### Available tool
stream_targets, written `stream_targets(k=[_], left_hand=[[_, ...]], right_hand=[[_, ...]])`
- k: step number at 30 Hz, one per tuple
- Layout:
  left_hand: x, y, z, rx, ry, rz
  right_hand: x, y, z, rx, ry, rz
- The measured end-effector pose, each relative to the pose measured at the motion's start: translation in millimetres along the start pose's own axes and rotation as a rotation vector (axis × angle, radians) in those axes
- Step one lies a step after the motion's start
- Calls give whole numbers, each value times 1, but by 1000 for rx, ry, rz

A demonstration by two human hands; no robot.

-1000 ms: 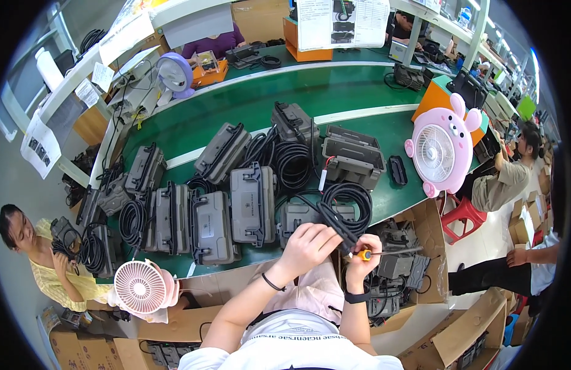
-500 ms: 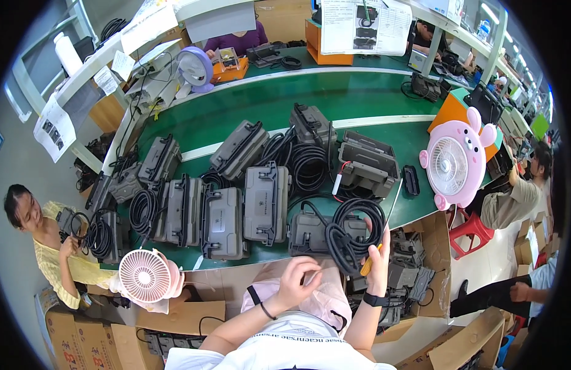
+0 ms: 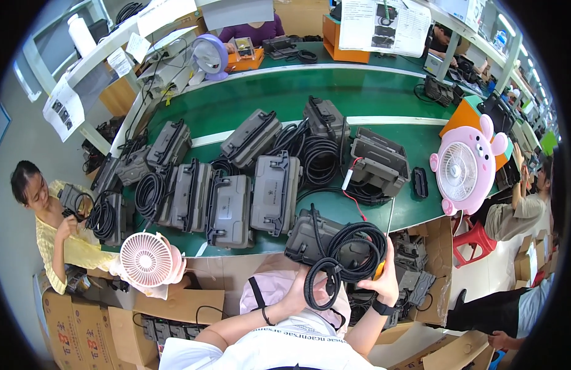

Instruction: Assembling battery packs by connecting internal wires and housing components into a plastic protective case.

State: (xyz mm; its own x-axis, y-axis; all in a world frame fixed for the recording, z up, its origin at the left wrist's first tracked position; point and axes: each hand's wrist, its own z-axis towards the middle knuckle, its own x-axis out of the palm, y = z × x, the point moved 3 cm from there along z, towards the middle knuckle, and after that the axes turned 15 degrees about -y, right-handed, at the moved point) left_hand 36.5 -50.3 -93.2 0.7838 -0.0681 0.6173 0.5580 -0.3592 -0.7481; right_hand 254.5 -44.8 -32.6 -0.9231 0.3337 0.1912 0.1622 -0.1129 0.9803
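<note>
At the near edge of the green workbench [image 3: 285, 86], a grey latch case [image 3: 304, 242] sits tilted in front of the person, with a looped black corrugated cable [image 3: 375, 240] across its face. Left hand [image 3: 296, 291] is tucked under the case and the cable's lower loop; fingers mostly hidden, can't tell how firmly they grip. Right hand [image 3: 384, 283] is closed round the yellow-orange handle of a screwdriver [image 3: 380, 269], shaft pointing up, thumb side close to the loops. Progress, judged from this view: cable on this case is gathered into loops, and the case looks shut, though the loops cover much of it. Behind to the left, several shut grey cases [image 3: 275, 194] stand or lie close together, some with coiled cables, seemingly further along. Not done: open grey case [image 3: 381, 161] has its lid up, with a white tube [image 3: 347, 179] and loose red wire [image 3: 353, 198] by its left side. Oval black part [image 3: 420, 182] lies separately just right of it.
</note>
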Motion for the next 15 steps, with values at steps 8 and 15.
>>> stream_targets(k=[8,15], left_hand=[[17,-24,1,825,163,1037],[7,-28,2,-165,54,672]], right_hand=[[-18,-13,-6,-51,147,-72],[-29,-15,-12,-110,288,119]])
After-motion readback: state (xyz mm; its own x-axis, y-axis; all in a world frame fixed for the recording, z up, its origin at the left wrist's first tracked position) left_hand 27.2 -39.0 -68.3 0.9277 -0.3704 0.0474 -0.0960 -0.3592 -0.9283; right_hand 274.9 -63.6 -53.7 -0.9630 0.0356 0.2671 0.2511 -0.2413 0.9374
